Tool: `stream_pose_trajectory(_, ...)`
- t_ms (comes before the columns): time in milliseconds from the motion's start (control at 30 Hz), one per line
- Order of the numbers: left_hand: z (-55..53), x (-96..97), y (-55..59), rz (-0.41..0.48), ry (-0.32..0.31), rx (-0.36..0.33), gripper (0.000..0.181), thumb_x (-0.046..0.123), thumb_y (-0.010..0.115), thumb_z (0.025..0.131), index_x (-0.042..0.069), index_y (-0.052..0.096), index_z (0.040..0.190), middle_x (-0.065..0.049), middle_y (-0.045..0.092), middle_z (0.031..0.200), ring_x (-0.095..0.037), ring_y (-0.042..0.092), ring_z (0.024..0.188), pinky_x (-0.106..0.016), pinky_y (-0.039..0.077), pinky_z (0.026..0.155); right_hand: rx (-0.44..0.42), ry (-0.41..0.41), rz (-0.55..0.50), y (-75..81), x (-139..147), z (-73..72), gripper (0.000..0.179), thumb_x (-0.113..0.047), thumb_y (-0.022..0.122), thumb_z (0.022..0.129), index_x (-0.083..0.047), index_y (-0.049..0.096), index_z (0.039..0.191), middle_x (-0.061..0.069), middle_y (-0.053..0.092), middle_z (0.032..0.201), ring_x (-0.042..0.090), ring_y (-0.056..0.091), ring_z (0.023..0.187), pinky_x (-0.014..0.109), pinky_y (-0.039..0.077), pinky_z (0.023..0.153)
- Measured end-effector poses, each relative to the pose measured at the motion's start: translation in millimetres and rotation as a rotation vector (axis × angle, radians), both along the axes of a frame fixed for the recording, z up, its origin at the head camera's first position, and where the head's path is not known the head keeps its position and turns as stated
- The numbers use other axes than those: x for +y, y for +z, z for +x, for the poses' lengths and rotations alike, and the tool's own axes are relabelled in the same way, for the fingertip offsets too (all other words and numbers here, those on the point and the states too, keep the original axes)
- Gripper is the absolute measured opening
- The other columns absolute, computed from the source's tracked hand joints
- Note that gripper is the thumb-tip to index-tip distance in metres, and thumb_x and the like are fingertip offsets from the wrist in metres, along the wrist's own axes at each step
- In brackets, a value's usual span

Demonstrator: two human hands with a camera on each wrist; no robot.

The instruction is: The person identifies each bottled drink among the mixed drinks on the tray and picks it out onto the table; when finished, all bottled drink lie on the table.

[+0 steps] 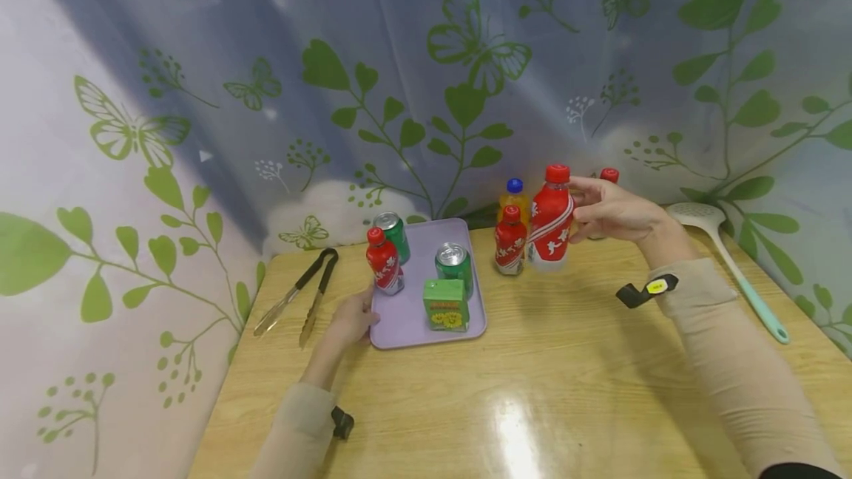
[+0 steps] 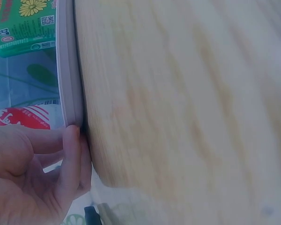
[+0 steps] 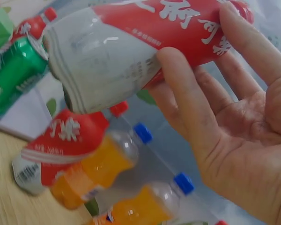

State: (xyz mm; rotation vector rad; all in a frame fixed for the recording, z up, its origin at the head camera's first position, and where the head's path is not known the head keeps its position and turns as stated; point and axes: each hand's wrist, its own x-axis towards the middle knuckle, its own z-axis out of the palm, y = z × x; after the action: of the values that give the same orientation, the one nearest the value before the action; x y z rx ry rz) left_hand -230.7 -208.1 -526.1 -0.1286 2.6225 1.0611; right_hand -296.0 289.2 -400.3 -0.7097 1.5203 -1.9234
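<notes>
My right hand grips a red-labelled soda bottle with a red cap, lifted off the table. In the right wrist view that bottle lies tilted across the fingers. My left hand pinches the near left edge of a lilac tray; the left wrist view shows thumb and fingers on its rim. On the tray stand a smaller red soda bottle, two green cans, one at the back and one nearer, and a green carton.
Another red bottle stands right of the tray, an orange drink bottle behind it. A further red-capped bottle is partly hidden by my right hand. Tongs lie left of the tray; a slotted skimmer lies far right. A patterned curtain hangs behind.
</notes>
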Motion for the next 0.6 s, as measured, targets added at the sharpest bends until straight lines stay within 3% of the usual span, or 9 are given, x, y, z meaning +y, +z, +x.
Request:
stream_pose_trajectory(333,-1.3,0.0,-0.3,-0.016,-0.004,-0.009,0.072,0.005,0.065,0.1,0.008,0.032,0.165,-0.014,0.065,0.093,-0.013,0.055,0.056,-0.026,0.056,0.051,-0.002,-0.102,0.122,-17.9,26,-10.6,0.057,0.003,0.053,0.104,-0.032,0.054,0.148,-0.003,0.07,0.133,0.017,0.07,0.119,0.044,0.065,0.093)
stream_pose_trajectory(600,-0.8,-0.2,0.5,-0.002,0.008,-0.021,0.072,0.004,0.064,0.1,0.008,0.032,0.165,-0.014,0.065,0.096,-0.014,0.056,0.059,-0.026,0.057,0.052,-0.053,-0.168,0.096,-38.7,37,-18.7,0.057,0.008,0.053,0.102,-0.029,0.049,0.146,-0.005,0.069,0.135,0.014,0.07,0.122,0.044,0.065,0.095)
